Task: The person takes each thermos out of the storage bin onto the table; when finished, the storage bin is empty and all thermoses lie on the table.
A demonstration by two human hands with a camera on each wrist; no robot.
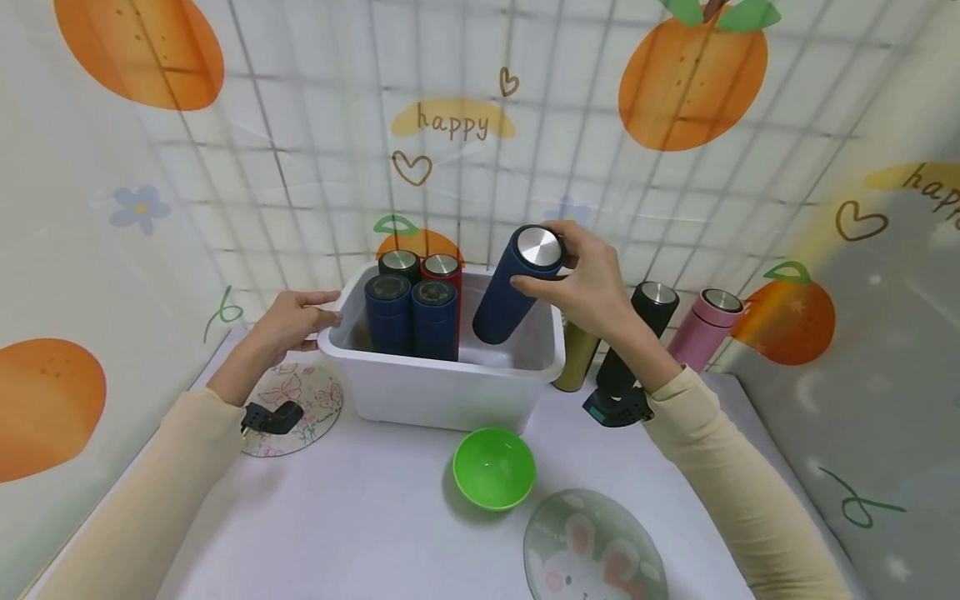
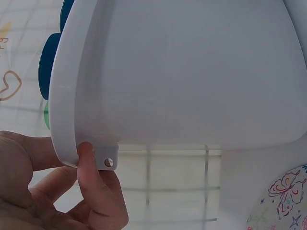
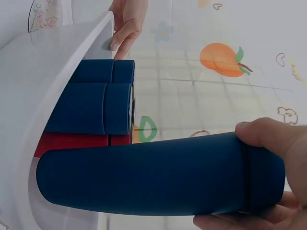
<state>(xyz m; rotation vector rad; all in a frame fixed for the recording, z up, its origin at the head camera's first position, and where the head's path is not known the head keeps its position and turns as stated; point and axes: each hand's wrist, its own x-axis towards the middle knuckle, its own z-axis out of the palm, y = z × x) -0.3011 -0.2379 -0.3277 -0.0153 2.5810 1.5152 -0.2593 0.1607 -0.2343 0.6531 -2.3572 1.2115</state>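
Note:
My right hand [image 1: 592, 279] grips a blue thermos flask [image 1: 504, 296] near its silver-topped lid. The flask leans, its lower end inside the right half of a white plastic bin [image 1: 442, 392]. My left hand [image 1: 292, 325] pinches the bin's left rim, thumb and fingers on either side of it, beside a small tab with a hole [image 2: 109, 162] in the left wrist view. Upright in the bin's left half stand two more blue flasks [image 1: 388, 317], a red flask [image 3: 72, 143] and a black flask [image 1: 399, 262] behind them.
Right of the bin stand an olive-gold flask [image 1: 576, 358], a black flask [image 1: 621, 367] and a pink flask [image 1: 703, 329]. A green bowl [image 1: 495, 469] sits before the bin. A rabbit-patterned round mat [image 1: 592, 550] lies front right, a butterfly-patterned one [image 1: 322, 404] at left. A printed curtain [image 1: 315, 108] hangs over a wire grid behind.

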